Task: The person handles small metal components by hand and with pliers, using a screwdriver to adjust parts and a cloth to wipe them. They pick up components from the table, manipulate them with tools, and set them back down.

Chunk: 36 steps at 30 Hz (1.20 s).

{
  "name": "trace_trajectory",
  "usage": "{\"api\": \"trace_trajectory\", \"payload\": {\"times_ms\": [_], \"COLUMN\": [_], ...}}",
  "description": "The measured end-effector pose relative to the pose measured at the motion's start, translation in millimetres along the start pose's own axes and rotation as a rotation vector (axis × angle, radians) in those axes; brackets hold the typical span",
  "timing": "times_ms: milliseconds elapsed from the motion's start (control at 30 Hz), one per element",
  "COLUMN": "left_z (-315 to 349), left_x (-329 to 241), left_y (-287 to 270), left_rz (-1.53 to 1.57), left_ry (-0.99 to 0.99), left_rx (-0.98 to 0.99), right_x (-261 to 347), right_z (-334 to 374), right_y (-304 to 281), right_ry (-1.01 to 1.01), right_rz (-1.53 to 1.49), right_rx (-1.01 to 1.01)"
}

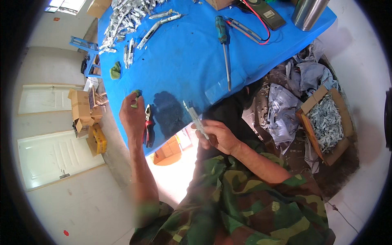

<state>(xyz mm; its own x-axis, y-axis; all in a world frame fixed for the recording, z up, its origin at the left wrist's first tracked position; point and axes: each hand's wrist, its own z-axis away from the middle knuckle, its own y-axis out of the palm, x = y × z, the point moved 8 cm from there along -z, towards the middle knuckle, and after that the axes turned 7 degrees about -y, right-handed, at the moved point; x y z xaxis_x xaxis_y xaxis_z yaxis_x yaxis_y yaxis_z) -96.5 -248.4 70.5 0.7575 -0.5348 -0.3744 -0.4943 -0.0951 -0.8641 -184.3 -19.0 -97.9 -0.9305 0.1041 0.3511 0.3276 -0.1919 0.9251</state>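
My right hand is closed around a slender whitish stick-shaped part, tilted, with a thin jointed tip pointing up over the table's near edge. On the left, my left hand pinches a small green scrap, maybe sponge or cloth, just over the blue table cover. Pliers with red and black handles lie beside that hand. A dark wet-looking patch spreads between my hands. Another green scrap rests farther up the left edge.
Similar silvery parts are heaped at the far left. A green-handled screwdriver, test probes, a meter and a steel tumbler occupy the far right. On the floor at right stands a cardboard box of whitish scraps.
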Motion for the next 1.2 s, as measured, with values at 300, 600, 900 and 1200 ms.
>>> {"api": "trace_trajectory", "payload": {"times_ms": [300,600,900,1200], "left_z": [-5,-33,-44,-26], "left_x": [-120,-227,-269,-215], "left_y": [60,119,175,105], "left_rz": [0.18,0.163,-0.138,-0.123], "left_ry": [0.231,0.628,0.885,0.99], "left_rx": [0.289,0.253,0.257,0.206], "right_x": [4,9,24,28], "right_z": [-3,-6,-6,-8], "right_y": [-8,-20,-19,-27], "right_ry": [0.069,0.078,0.08,0.039], "right_rz": [-0.071,-0.022,0.083,0.069], "right_rx": [0.044,0.009,-0.013,-0.027]}}
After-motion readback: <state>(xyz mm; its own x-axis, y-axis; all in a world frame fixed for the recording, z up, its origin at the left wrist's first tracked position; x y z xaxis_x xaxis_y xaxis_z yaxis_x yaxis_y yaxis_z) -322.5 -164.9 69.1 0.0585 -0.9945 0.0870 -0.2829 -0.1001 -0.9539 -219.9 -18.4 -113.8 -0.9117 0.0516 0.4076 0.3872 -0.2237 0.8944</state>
